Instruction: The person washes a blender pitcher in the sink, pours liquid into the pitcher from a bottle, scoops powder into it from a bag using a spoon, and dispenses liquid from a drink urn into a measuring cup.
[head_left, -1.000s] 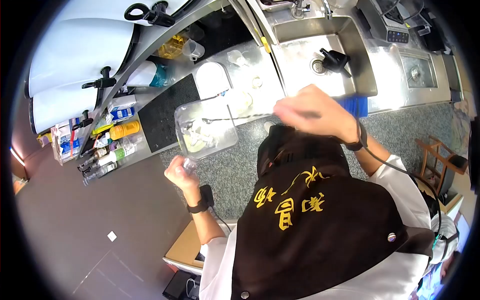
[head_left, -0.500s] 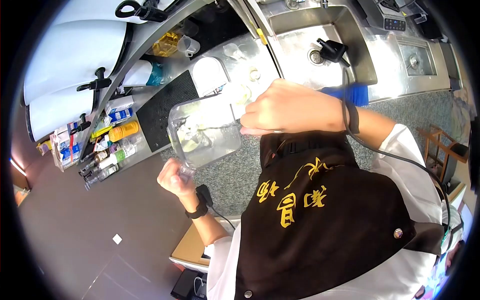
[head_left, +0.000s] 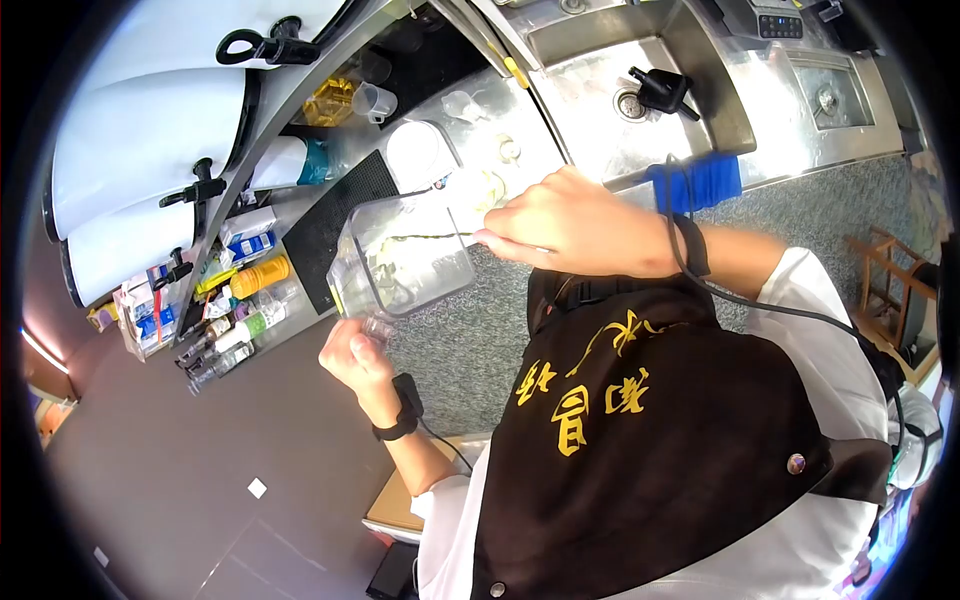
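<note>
A clear plastic pitcher is tilted above the floor at the counter's edge, with pale, wet-looking pieces inside. My left hand is closed around its clear handle at the lower end. Above the pitcher's far side, my right hand is closed on a long thin rod, which reaches across the opening into the pitcher. The rod's stem looks twisted, like a bar spoon's. Its far tip is hard to make out through the plastic. A white round lid or tub lies just beyond the pitcher.
A steel sink holds a black object with a spout. A blue cloth hangs at its edge. Bottles, a black ridged mat and a measuring jug stand along the left counter. A black cable runs along my right arm.
The pitcher has turned, showing more of its opening and side wall. My right hand has dipped slightly left, and the rod now shows across the pitcher. The left hand keeps its hold.
</note>
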